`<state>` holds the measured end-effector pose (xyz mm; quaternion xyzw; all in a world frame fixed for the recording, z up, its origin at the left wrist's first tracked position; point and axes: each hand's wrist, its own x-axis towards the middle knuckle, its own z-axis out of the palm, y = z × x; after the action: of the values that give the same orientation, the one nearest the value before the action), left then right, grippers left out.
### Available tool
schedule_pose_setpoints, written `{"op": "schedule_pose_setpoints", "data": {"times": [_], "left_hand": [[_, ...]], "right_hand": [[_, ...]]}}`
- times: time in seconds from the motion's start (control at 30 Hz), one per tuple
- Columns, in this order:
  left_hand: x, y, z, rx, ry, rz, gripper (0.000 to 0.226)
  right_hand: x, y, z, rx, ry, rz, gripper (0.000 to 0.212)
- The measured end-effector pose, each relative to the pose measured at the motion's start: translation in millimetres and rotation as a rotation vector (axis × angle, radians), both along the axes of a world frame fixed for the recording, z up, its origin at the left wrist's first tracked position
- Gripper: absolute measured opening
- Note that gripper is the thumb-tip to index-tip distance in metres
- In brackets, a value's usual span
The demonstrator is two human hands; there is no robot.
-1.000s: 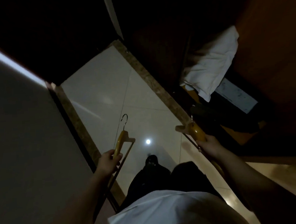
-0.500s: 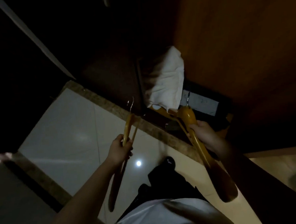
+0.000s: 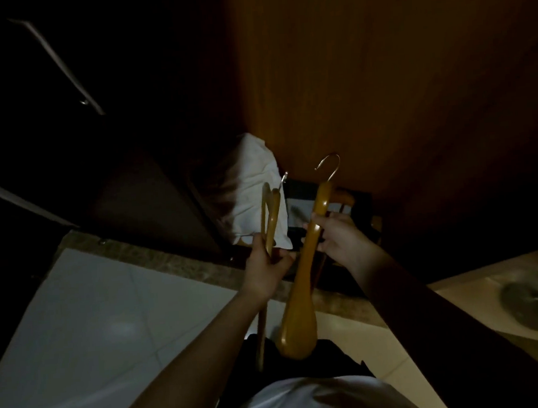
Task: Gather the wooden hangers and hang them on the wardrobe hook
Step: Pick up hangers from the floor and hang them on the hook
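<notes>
My right hand [image 3: 337, 240] is closed around the big hanger [image 3: 302, 284] at its neck. My left hand [image 3: 265, 267] grips the thin hanger [image 3: 270, 216], held beside it. I think they're hard, light, smooth wood; hold near the hook [image 3: 330, 166].

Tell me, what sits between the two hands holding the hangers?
In the head view, only the right hand's wooden hanger hangs between the left hand and the right hand. The left hand grips its own slimmer hanger.
</notes>
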<state>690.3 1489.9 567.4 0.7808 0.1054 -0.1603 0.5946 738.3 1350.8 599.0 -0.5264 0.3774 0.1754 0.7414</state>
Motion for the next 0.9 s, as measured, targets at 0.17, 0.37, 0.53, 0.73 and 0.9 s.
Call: {"op": "schedule_pose_setpoints", "data": {"times": [0.17, 0.37, 0.53, 0.73, 0.9], "left_hand": [[2.7, -2.5, 5.5, -0.014, 0.021, -0.18, 0.049], [9.3, 9.6, 14.5, 0.049, -0.097, -0.31, 0.036], [19.7, 40.2, 51.2, -0.017, -0.135, -0.415, 0.037], [28.1, 78.5, 97.3, -0.107, -0.07, -0.529, 0.05], [25.5, 105.6, 122.5, -0.228, -0.026, -0.53, 0.06]], "right_hand": [[1.3, 8.8, -1.0, 0.031, -0.035, -0.09, 0.01], [-5.6, 23.8, 14.3, 0.057, -0.158, -0.065, 0.019], [-13.2, 15.1, 24.1, -0.237, -0.218, 0.073, 0.022], [-0.3, -3.4, 44.0, -0.808, -0.384, 0.25, 0.074], [0.7, 15.8, 51.1, -0.914, -0.465, 0.413, 0.077]]}}
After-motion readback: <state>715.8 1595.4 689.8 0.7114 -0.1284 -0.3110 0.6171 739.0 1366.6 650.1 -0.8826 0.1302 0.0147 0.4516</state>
